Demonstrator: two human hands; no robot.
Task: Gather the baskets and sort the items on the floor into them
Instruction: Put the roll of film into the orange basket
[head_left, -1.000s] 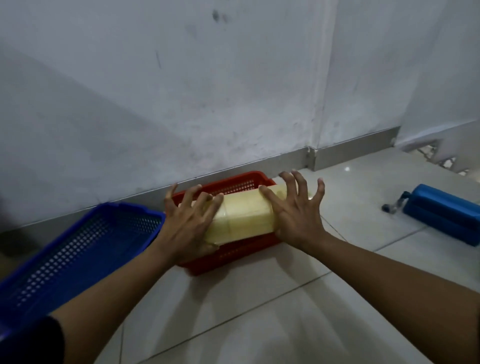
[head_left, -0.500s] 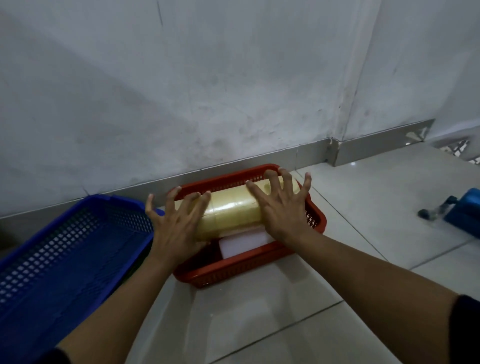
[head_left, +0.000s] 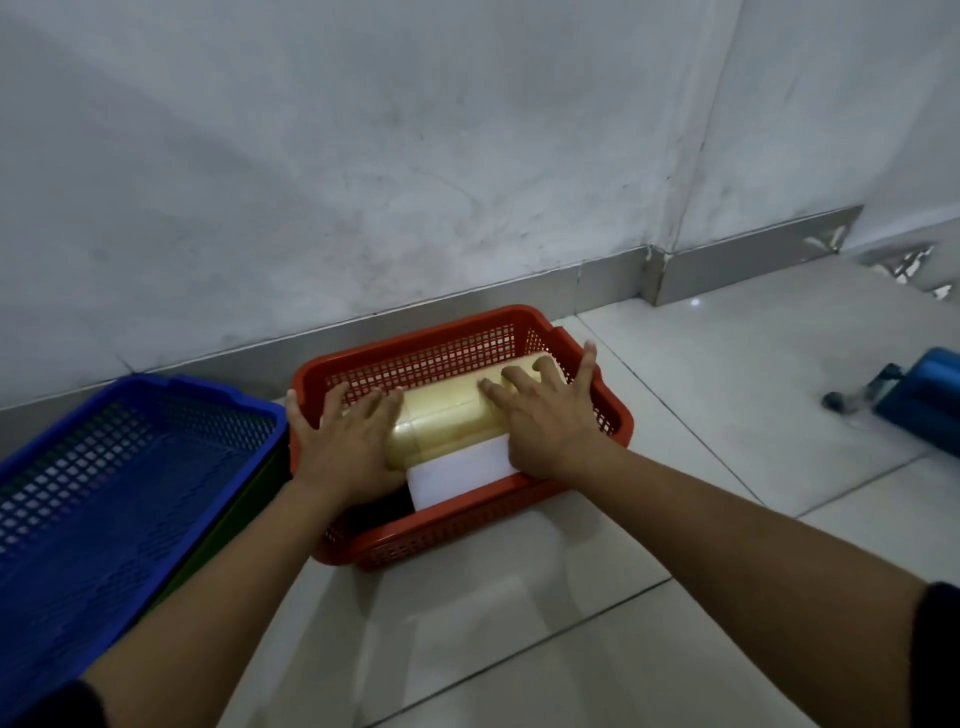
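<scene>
With straight, spread fingers, the left hand (head_left: 347, 441) and right hand (head_left: 545, 415) press the pale-yellow wrapped cylindrical roll (head_left: 451, 422), which may roll off the white block (head_left: 462, 475) beneath their fingertips inside the red perforated plastic basket (head_left: 436, 340).

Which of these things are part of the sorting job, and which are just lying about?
Part of the job: red basket, yellow roll pack under both hands, white block, blue basket, blue object on the floor.
Just there: wall, skirting.

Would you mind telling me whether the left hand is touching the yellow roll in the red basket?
Touching. The head view shows the left hand lying flat on the yellow roll, its straight fingers overlapping the roll's left end with no gap visible.
</scene>
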